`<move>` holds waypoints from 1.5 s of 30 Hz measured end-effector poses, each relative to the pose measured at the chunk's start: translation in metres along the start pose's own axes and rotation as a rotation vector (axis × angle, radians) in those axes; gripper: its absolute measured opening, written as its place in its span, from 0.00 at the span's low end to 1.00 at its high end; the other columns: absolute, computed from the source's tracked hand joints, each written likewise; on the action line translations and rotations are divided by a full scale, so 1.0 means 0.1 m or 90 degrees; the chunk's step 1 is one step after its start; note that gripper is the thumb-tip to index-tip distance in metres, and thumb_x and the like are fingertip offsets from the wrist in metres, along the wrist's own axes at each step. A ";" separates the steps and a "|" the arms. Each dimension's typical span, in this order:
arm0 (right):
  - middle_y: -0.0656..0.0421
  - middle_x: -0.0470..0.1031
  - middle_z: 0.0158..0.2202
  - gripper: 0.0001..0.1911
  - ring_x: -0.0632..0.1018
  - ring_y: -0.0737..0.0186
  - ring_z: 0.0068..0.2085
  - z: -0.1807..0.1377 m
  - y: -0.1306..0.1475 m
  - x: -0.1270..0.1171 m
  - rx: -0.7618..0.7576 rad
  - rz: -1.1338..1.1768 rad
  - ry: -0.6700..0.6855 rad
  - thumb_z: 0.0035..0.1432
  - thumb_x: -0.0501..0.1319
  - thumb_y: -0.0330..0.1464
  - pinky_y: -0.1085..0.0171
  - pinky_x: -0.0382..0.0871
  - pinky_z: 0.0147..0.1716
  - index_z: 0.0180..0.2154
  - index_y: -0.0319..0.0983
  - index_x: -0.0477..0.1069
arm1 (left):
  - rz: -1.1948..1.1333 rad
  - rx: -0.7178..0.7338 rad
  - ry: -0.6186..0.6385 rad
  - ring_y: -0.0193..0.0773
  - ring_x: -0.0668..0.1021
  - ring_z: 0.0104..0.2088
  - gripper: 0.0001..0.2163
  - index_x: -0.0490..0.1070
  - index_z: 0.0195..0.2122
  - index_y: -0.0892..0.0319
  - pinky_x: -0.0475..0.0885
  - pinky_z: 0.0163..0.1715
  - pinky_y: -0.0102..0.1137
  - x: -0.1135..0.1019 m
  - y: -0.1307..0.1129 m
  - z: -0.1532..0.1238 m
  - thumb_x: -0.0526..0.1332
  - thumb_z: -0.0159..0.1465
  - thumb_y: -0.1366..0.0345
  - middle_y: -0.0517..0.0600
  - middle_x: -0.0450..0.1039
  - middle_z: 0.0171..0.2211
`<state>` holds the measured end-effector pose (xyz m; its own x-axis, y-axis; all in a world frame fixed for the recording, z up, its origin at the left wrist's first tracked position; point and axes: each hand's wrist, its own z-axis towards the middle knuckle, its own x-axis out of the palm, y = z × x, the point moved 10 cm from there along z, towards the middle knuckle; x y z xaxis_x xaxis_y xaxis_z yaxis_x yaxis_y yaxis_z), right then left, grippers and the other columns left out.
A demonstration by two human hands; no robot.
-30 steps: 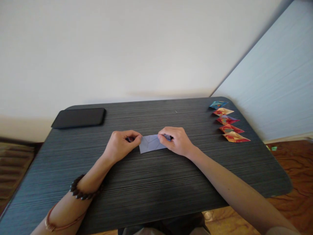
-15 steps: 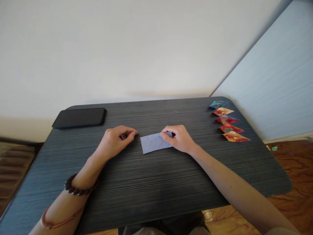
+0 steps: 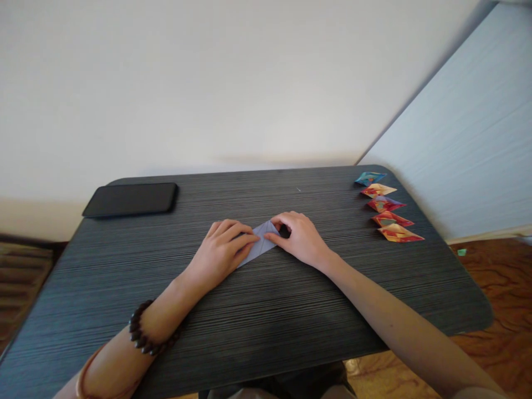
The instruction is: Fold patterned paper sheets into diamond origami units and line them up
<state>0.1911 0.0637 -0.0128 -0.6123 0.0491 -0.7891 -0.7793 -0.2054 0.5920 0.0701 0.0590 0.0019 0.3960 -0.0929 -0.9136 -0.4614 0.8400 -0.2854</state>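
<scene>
A small pale blue-grey folded paper (image 3: 261, 242) lies on the dark striped table (image 3: 257, 316), near its middle. My left hand (image 3: 222, 252) rests on the paper's left part, fingers stretched out and pressing it flat. My right hand (image 3: 301, 238) is at the paper's right end, fingers curled, with thumb and forefinger pinching the paper's edge. Most of the paper is hidden under both hands; only a creased middle strip shows.
A black phone (image 3: 131, 199) lies flat at the table's far left corner. Several folded coloured paper pieces (image 3: 388, 208) sit in a row along the far right edge. A pale wall stands behind, a light panel (image 3: 465, 133) at the right.
My left hand, curled and off the paper half a second ago, has moved right and now lies flat on it. The paper has turned a little and more of it is covered.
</scene>
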 end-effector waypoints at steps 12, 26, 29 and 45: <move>0.56 0.74 0.42 0.15 0.73 0.62 0.41 -0.13 0.30 0.08 -0.260 -0.042 0.019 0.64 0.53 0.34 0.60 0.67 0.42 0.49 0.42 0.72 | 0.052 0.026 0.000 0.47 0.66 0.53 0.14 0.71 0.48 0.54 0.64 0.50 0.44 0.00 0.11 -0.04 0.54 0.65 0.73 0.50 0.73 0.48; 0.55 0.72 0.48 0.17 0.68 0.59 0.43 -0.21 0.43 0.08 -0.341 -0.103 0.034 0.65 0.51 0.32 0.57 0.68 0.43 0.54 0.43 0.67 | 0.117 0.057 0.070 0.46 0.65 0.53 0.17 0.67 0.54 0.55 0.66 0.50 0.42 0.02 0.11 -0.08 0.54 0.65 0.73 0.52 0.69 0.51; 0.55 0.71 0.49 0.17 0.68 0.59 0.43 -0.21 0.43 0.09 -0.338 -0.107 0.040 0.65 0.51 0.32 0.57 0.68 0.44 0.54 0.42 0.68 | 0.109 0.055 0.070 0.45 0.66 0.53 0.16 0.67 0.54 0.55 0.65 0.51 0.41 0.01 0.12 -0.07 0.53 0.65 0.72 0.52 0.69 0.51; 0.56 0.71 0.50 0.17 0.67 0.59 0.43 -0.20 0.40 0.12 -0.322 -0.118 0.058 0.66 0.50 0.33 0.56 0.67 0.44 0.54 0.43 0.67 | 0.126 0.043 0.063 0.44 0.69 0.51 0.19 0.64 0.57 0.54 0.66 0.48 0.40 0.03 0.14 -0.08 0.53 0.65 0.72 0.53 0.69 0.50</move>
<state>0.1555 0.0367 -0.0020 -0.4388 0.0493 -0.8972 -0.6988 -0.6464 0.3063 0.0585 0.0658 -0.0068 0.2208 0.0285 -0.9749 -0.4670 0.8806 -0.0801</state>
